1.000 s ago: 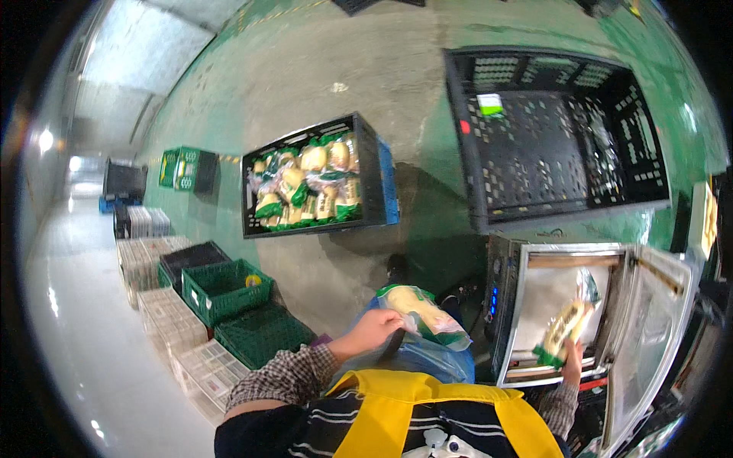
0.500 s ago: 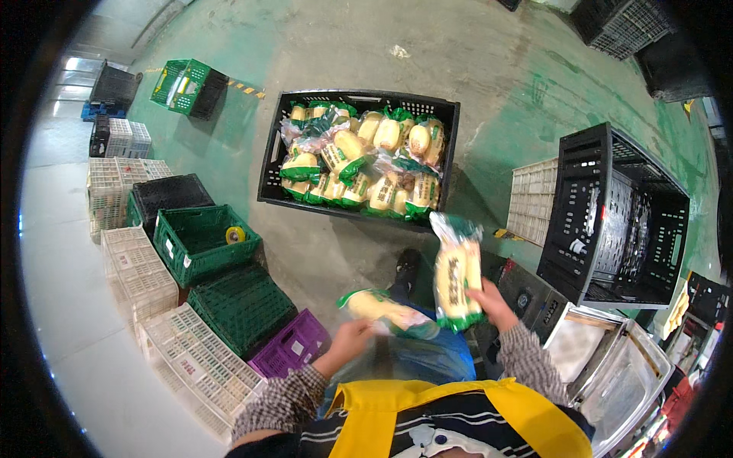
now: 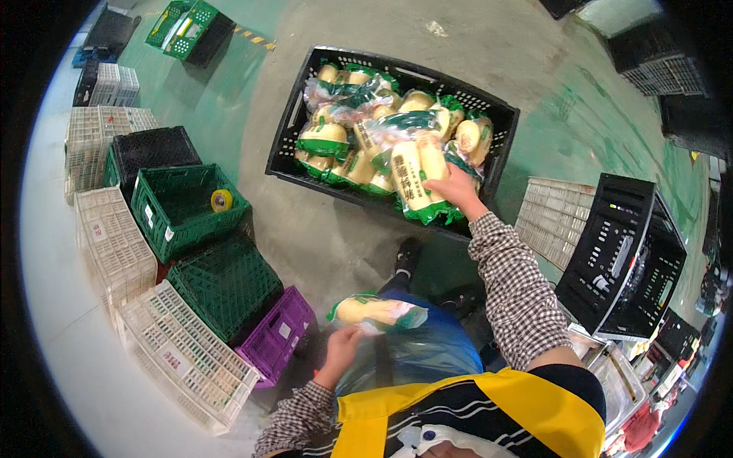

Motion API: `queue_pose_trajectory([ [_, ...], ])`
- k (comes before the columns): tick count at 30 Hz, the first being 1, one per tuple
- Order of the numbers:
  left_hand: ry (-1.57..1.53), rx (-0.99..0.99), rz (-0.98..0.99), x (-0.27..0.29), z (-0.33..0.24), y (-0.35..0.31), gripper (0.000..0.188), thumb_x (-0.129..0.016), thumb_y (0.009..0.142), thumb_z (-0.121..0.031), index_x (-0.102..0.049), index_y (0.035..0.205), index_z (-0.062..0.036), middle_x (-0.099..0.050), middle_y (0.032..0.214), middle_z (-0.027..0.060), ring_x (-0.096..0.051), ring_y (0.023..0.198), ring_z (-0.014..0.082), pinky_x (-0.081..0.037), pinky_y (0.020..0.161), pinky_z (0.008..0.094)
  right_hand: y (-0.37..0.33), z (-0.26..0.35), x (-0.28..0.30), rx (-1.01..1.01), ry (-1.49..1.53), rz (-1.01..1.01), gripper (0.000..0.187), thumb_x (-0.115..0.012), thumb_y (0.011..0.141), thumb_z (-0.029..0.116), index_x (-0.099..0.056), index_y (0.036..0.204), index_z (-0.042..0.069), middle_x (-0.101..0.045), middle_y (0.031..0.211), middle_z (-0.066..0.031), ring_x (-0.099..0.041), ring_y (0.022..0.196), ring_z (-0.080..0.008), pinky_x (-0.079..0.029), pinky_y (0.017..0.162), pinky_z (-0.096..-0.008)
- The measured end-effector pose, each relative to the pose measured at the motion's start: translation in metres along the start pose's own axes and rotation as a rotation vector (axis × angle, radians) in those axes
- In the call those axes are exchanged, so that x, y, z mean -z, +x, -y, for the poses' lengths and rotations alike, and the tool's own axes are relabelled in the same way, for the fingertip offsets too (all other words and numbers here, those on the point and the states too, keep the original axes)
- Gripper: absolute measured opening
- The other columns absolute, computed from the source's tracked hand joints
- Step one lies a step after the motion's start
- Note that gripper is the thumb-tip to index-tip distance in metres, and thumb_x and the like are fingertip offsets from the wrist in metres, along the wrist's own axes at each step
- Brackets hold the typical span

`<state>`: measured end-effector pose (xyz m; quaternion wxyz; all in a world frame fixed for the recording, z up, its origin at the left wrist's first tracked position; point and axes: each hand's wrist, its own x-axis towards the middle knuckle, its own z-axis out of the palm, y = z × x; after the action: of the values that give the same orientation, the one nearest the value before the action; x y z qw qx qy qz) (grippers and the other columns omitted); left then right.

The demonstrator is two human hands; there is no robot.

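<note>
My right hand (image 3: 456,192) is closed on the side of a clear and green bag of long, pale yellow vegetables (image 3: 414,172). That bag is over the near right part of a black crate (image 3: 393,62) full of similar bags, touching or just above them; I cannot tell which. Close to my body, my left hand (image 3: 341,356) pinches the clear plastic of another bag of pale yellow vegetables (image 3: 374,311), which lies tilted above my blue apron (image 3: 405,359). The exact kind of vegetable is not plain to me.
Stacked at left are white crates (image 3: 187,366), green crates (image 3: 191,191), one with a yellow tape roll (image 3: 221,201) inside, and a purple crate (image 3: 279,336). On the right a black crate (image 3: 618,259) lies on its side near a white crate (image 3: 553,217).
My right hand has carried its bag forward from near my body to the black crate. My left hand has shifted slightly down, still pinching its bag. The view has tilted and turned.
</note>
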<state>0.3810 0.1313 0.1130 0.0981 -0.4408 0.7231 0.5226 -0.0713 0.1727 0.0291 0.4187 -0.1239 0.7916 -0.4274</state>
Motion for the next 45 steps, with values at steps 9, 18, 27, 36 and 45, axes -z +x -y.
queue_pose_trajectory([
  [9,-0.083,-0.168,0.199,0.0,-0.028,-0.009,0.021,-0.042,0.093,-0.013,-0.05,0.11,-0.0034,-0.053,0.097,0.0057,-0.051,0.084,0.0159,-0.045,0.076,0.029,0.054,0.078,-0.072,0.366,-0.615,0.137,0.072,-0.072,0.054,0.037,-0.05,0.118,0.013,-0.058,0.101,-0.0138,-0.055,0.097,-0.0278,-0.045,0.08,-0.0372],
  [18,-0.117,-0.053,0.196,0.011,-0.051,-0.003,0.024,-0.043,0.093,-0.016,-0.051,0.112,-0.0034,-0.054,0.106,0.0111,-0.052,0.096,0.0215,-0.042,0.085,0.0343,0.051,0.07,-0.117,0.484,-0.679,0.029,0.075,-0.071,0.059,0.032,-0.044,0.126,0.012,-0.05,0.109,-0.0162,-0.051,0.095,-0.033,-0.045,0.08,-0.0377],
  [27,-0.163,-0.038,0.169,0.016,-0.017,-0.005,0.029,-0.045,0.092,-0.017,-0.051,0.116,-0.0031,-0.054,0.114,0.0125,-0.052,0.104,0.0226,-0.041,0.091,0.0355,0.058,0.071,-0.108,0.48,-0.786,0.138,0.073,-0.073,0.061,0.028,-0.043,0.125,0.008,-0.051,0.109,-0.0122,-0.051,0.098,-0.0348,-0.047,0.08,-0.0407],
  [36,-0.163,-0.035,0.167,0.007,-0.015,-0.006,0.031,-0.044,0.092,-0.022,-0.051,0.116,-0.0035,-0.053,0.115,0.0121,-0.05,0.106,0.0234,-0.038,0.094,0.0368,0.037,0.07,-0.121,0.468,-1.031,0.004,0.074,-0.066,0.075,0.033,-0.028,0.136,0.012,-0.032,0.138,-0.0078,-0.033,0.123,-0.0292,-0.025,0.102,-0.0455],
  [45,-0.221,0.032,0.014,-0.018,-0.055,0.013,0.016,-0.058,0.084,-0.013,-0.063,0.088,0.0015,-0.064,0.08,0.0071,-0.058,0.074,0.0108,-0.045,0.069,0.0248,0.043,0.058,-0.17,0.631,-1.012,-0.042,0.041,-0.04,0.089,0.041,-0.04,0.13,0.035,-0.022,0.145,0.0034,-0.02,0.13,-0.0362,-0.016,0.097,-0.0635],
])
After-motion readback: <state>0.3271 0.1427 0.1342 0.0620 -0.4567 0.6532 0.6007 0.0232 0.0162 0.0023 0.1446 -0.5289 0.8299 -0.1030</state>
